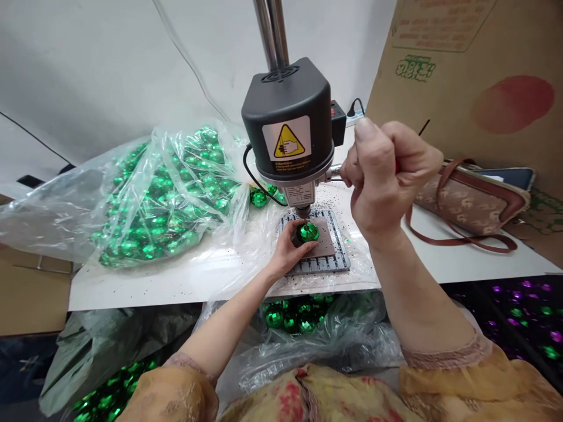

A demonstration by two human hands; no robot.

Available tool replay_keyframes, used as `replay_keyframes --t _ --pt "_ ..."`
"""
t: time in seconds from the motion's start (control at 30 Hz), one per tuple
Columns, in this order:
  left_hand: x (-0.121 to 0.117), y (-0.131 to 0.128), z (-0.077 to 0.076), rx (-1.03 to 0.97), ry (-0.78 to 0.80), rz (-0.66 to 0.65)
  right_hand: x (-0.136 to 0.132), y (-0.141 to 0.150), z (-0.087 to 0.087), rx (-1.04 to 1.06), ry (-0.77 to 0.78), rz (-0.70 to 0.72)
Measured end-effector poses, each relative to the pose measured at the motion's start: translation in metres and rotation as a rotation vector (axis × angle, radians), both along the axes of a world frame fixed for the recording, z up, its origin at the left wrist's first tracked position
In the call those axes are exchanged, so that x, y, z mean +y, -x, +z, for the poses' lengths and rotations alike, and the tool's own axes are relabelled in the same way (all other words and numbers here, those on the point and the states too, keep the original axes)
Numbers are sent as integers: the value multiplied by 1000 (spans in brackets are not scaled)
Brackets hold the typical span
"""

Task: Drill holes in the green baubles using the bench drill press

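Note:
A black bench drill press [288, 120] stands on a white table [176, 281]. My left hand [290, 247] grips a shiny green faceted ball [308, 231] on a brown pad over the drill's grey slotted base [323, 264], right under the drill bit. Raised beside the drill head, my right hand [387, 176] is a fist around the drill's feed lever, whose metal rod shows at the left of the fist.
A clear plastic bag [145, 193] full of green balls lies on the table's left. More green balls sit in a bag [294, 316] below the table edge. A brown handbag [470, 202] and a large cardboard box [475, 82] stand at the right.

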State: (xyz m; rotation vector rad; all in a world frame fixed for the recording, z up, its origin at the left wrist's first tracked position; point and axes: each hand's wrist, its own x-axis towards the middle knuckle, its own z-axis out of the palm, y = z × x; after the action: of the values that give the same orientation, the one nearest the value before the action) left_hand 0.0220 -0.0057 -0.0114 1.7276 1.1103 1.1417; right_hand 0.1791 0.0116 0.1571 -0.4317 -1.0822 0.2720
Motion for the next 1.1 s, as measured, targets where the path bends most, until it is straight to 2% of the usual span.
replay_keyframes --t 0.2,0.4,0.6,0.93,1.1 --pt "-1 -1 1 -1 3 5 -4 3 -22 7 -126 -19" --pt "-2 -1 0 -47 30 1 -2 2 -25 9 -206 -25" --pt "-2 0 -3 -81 41 -14 0 1 -35 -2 -269 -91" --pt "0 0 -7 -77 25 3 3 -7 -45 -112 -373 -29" --pt "-1 0 -5 -80 31 15 3 -7 -55 -108 -364 -18"
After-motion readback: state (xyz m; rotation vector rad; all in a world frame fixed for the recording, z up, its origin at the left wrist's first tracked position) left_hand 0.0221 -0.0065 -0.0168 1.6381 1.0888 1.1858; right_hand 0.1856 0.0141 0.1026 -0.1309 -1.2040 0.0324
